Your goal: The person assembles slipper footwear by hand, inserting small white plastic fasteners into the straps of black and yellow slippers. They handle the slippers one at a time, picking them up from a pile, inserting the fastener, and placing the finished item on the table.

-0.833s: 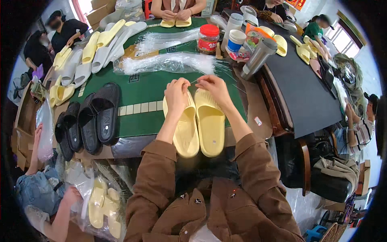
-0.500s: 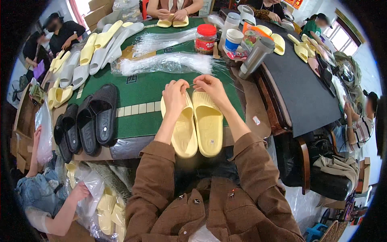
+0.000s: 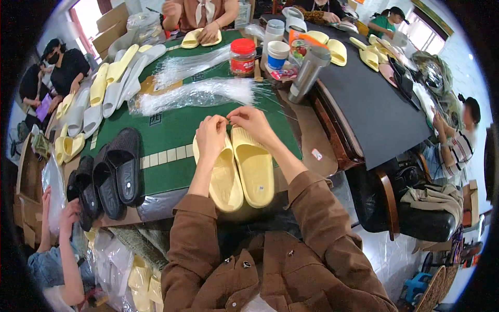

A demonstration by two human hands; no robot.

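Observation:
A pair of pale yellow slide sandals lies side by side, toes away from me, at the near edge of the green table. Over the left sandal's strap, my left hand is closed in a pinch. My right hand pinches just above the right sandal's strap, fingertips almost meeting the left ones. Between them is a thin strand, barely visible, perhaps a plastic tie. Beyond my hands lies a bundle of clear plastic ties in a bag. Black slides stand in a row to the left.
A red-lidded jar, a paper cup and a steel flask stand at the far right. Yellow and grey slides are piled at the far left. Co-workers sit around; one reaches in at lower left. A black-topped table adjoins on the right.
My fingertips have drawn closer together above the straps. The whole view has shifted slightly. The lower-left co-worker's hand has moved up toward the black slides; the person opposite has raised one hand.

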